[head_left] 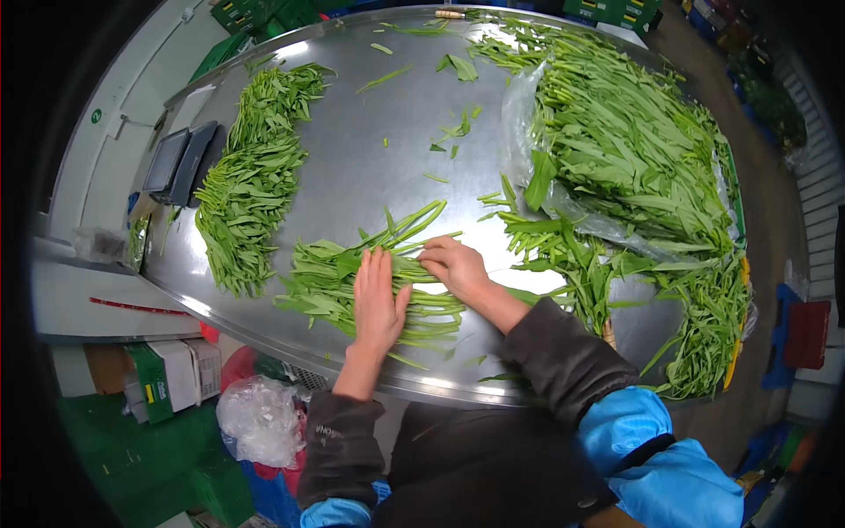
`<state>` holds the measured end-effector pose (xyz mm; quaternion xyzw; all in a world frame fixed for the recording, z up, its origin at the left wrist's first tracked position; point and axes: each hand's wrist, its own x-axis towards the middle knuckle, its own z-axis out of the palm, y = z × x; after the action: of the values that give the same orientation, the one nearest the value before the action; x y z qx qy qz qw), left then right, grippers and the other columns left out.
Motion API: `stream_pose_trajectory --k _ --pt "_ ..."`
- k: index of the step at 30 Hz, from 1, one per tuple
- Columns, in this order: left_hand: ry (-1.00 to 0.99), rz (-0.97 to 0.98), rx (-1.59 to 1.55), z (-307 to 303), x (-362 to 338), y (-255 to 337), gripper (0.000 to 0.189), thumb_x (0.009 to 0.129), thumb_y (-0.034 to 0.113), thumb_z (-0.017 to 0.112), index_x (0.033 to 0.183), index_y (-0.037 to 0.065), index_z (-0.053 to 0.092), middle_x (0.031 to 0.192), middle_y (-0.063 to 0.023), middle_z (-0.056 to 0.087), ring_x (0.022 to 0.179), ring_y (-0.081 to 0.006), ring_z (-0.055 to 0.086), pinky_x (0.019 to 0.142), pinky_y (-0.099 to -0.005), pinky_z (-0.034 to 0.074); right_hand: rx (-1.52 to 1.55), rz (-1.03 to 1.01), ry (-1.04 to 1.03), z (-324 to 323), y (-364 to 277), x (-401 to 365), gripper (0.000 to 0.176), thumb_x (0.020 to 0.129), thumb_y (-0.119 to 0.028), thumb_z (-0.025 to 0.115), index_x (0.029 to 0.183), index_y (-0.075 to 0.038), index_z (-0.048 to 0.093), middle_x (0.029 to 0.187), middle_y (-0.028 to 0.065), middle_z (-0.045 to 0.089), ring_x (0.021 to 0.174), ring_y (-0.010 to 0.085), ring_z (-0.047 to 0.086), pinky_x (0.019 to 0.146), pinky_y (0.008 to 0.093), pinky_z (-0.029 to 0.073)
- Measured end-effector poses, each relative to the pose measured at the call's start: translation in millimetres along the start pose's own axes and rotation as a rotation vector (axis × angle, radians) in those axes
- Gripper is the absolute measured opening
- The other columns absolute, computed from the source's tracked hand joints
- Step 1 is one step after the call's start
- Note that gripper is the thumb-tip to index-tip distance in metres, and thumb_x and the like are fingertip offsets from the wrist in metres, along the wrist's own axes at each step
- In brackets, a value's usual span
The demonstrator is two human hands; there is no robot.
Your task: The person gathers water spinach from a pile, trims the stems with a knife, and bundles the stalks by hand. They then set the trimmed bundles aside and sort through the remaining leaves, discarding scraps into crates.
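Note:
A loose bunch of water spinach (326, 280) lies near the front edge of the steel table, leaves to the left and cut stems to the right. Across its middle rests my left hand (378, 299), flat with fingers stretched out. My right hand (456, 267) is beside it, fingers curled and pinched on the upper stems. More water spinach stems (537, 233) lie loose to the right. Further right a large heap of water spinach (625, 150) sits partly in a clear plastic bag (521, 114).
Finished-looking bunches (255, 176) line the table's left side, next to a scale display (180, 163). A wooden handle (609, 333) pokes out under greens at right; another wooden handle (450, 14) lies at the far edge. Leaf scraps (456, 128) dot the steel table (352, 123).

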<state>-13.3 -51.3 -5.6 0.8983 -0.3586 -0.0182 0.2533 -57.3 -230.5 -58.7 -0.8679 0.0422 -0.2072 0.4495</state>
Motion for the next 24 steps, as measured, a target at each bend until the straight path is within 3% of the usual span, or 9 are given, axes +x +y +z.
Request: stream_pose_trajectory --k 1,3,4,5,8,11,17,19,24 --pt "-0.020 -0.033 0.055 8.5 2.2 -9.2 0.059 0.089 0.017 0.060 0.139 -0.004 0.036 0.146 -0.0227 0.034 0.140 -0.0386 0.025 0.112 -0.0455 0.022 -0.013 -0.008 -0.012 -3.6 1.8 -2.4 0.019 0.081 -0.015 0.069 0.097 -0.005 0.069 0.099 0.0089 0.067 0.079 0.0233 0.065 0.070 0.0360 0.052" --pt "-0.004 -0.064 0.010 27.2 0.6 -23.5 0.059 0.090 0.019 0.058 0.139 -0.005 0.035 0.147 -0.0226 0.032 0.140 -0.0389 0.023 0.113 -0.0454 0.022 0.370 0.499 -0.276 -16.7 1.6 -3.6 0.019 0.083 -0.013 0.066 0.100 -0.006 0.067 0.091 0.0086 0.067 0.069 0.0200 0.063 0.066 0.0326 0.051" --pt "0.008 -0.067 0.027 33.5 -0.1 -26.0 0.060 0.090 0.018 0.059 0.139 -0.005 0.035 0.148 -0.0228 0.032 0.140 -0.0392 0.023 0.113 -0.0459 0.021 0.478 0.596 -0.279 -20.1 2.8 -4.5 0.021 0.084 -0.015 0.066 0.103 -0.007 0.066 0.083 0.0090 0.067 0.063 0.0183 0.061 0.064 0.0301 0.050" --pt "0.017 -0.073 0.047 35.3 1.0 -24.8 0.060 0.090 0.018 0.059 0.140 -0.005 0.034 0.148 -0.0230 0.031 0.140 -0.0395 0.023 0.113 -0.0463 0.021 0.466 0.595 -0.291 -25.0 1.5 -1.6 0.021 0.084 -0.015 0.066 0.103 -0.007 0.066 0.083 0.0090 0.067 0.063 0.0183 0.061 0.064 0.0301 0.050" --pt "0.041 -0.098 -0.037 36.3 2.3 -26.3 0.060 0.089 0.018 0.059 0.139 -0.006 0.034 0.148 -0.0235 0.030 0.140 -0.0395 0.023 0.113 -0.0476 0.021 -0.034 0.143 -0.162 -25.1 -8.7 3.6 0.027 0.081 -0.025 0.070 0.102 -0.008 0.067 0.097 0.0073 0.067 0.073 0.0234 0.065 0.066 0.0346 0.051" --pt "0.029 -0.100 0.005 37.3 3.3 -25.7 0.064 0.088 0.021 0.061 0.139 -0.005 0.033 0.148 -0.0226 0.030 0.141 -0.0392 0.021 0.113 -0.0487 0.021 -0.235 0.049 -0.205 -6.3 -18.4 12.4 0.025 0.081 -0.025 0.069 0.101 -0.009 0.067 0.104 0.0066 0.066 0.079 0.0264 0.065 0.068 0.0366 0.052" --pt "0.023 -0.110 -0.067 33.7 3.3 -25.6 0.064 0.088 0.017 0.060 0.140 -0.006 0.032 0.148 -0.0237 0.030 0.141 -0.0402 0.022 0.112 -0.0486 0.019 0.084 0.083 -0.125 -2.1 4.2 14.5 0.015 0.087 -0.018 0.065 0.097 -0.007 0.064 0.097 0.0078 0.068 0.076 0.0274 0.066 0.065 0.0364 0.052" --pt "0.034 -0.110 -0.061 35.1 2.4 -25.4 0.066 0.086 0.019 0.062 0.140 -0.005 0.032 0.148 -0.0229 0.030 0.140 -0.0395 0.021 0.112 -0.0498 0.021 0.252 0.569 -0.354 -17.1 0.3 16.5 0.017 0.088 -0.019 0.065 0.100 -0.008 0.064 0.097 0.0081 0.068 0.076 0.0278 0.066 0.064 0.0357 0.052" --pt "0.075 -0.113 -0.086 33.6 4.6 -23.3 0.069 0.084 0.017 0.064 0.140 -0.005 0.031 0.146 -0.0245 0.031 0.140 -0.0397 0.022 0.112 -0.0499 0.020 -0.160 0.078 -0.292 -3.5 -21.3 29.9 0.019 0.085 -0.020 0.066 0.100 -0.010 0.064 0.095 0.0081 0.063 0.077 0.0308 0.064 0.066 0.0393 0.051"
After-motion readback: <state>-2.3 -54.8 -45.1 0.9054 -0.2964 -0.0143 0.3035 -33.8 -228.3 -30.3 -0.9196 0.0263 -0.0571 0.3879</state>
